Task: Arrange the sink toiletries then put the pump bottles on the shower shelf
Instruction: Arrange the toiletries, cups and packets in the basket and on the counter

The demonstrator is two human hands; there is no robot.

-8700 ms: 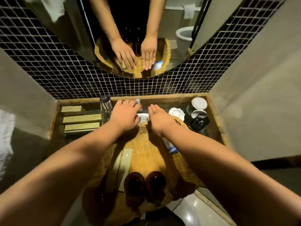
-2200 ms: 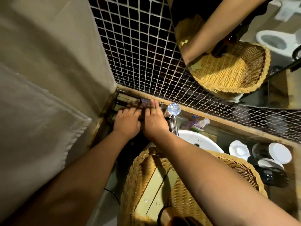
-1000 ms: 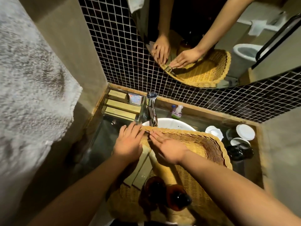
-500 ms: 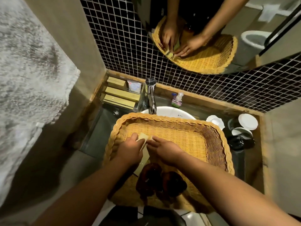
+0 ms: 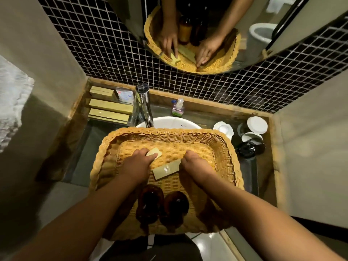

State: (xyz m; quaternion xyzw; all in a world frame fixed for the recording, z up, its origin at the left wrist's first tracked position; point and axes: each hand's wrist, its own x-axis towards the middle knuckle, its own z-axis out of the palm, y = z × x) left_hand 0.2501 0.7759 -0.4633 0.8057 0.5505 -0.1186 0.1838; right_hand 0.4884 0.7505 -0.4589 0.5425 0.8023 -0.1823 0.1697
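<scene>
On my feed a chrome tap [image 5: 144, 106] stands behind the white basin [image 5: 169, 122], at the back of the dark bench [image 5: 82, 147]. Black mosaic tiles [image 5: 94, 44] cover the wall. The round mirror [image 5: 282, 25] above reflects a toilet [image 5: 260, 36]. To the right I see a white dish [image 5: 224, 129], two white-lidded cups [image 5: 257, 125] and a dark rounded pot [image 5: 248, 149]. A pale towel [image 5: 11, 102] hangs at the left.

Bare forearms [image 5: 79, 221], dark clothing [image 5: 150, 249].

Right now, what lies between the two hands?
Head view: a long olive box lies between right hand and left hand, which grips a small pale box.
</scene>
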